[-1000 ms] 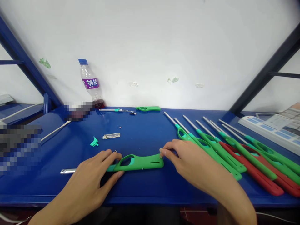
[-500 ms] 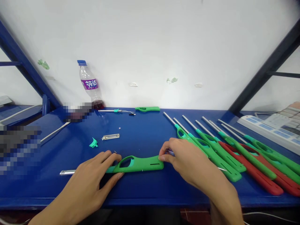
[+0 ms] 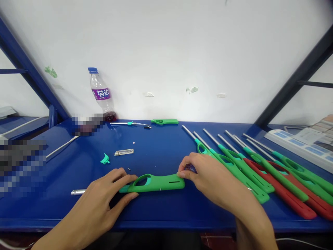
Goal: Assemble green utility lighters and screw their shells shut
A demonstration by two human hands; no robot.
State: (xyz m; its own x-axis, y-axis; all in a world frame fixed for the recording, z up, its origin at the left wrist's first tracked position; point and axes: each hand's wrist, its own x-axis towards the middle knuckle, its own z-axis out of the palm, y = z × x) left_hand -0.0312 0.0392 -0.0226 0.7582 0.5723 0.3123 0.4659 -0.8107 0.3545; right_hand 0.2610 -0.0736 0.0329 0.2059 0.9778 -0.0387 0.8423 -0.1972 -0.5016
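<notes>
A green gas lighter (image 3: 161,183) with a long metal nozzle lies crosswise in front of me on the blue table. My left hand (image 3: 104,198) grips it around the neck, thumb below and fingers above, hiding part of the nozzle. At the handle's end, my right hand (image 3: 205,175) pinches the tip between thumb and fingers. Tucked in that palm is a screwdriver-like tool with a dark translucent handle (image 3: 191,168); its thin metal shaft mostly hides behind the hand. Beyond the left hand are a teal trigger piece (image 3: 105,159), a clear fuel tank (image 3: 124,152) and a tiny metal bit (image 3: 129,169).
Several green and red lighters (image 3: 281,189) lie side by side at the right, near a white power strip (image 3: 299,142). Along the wall are a bottle (image 3: 101,93), a nozzle rod with wires (image 3: 130,123) and a green casing (image 3: 164,121).
The lighter and both hands have shifted very slightly to the right in view, as has the scene. The tool's shaft shows less beside the right wrist. Both grips look the same.
</notes>
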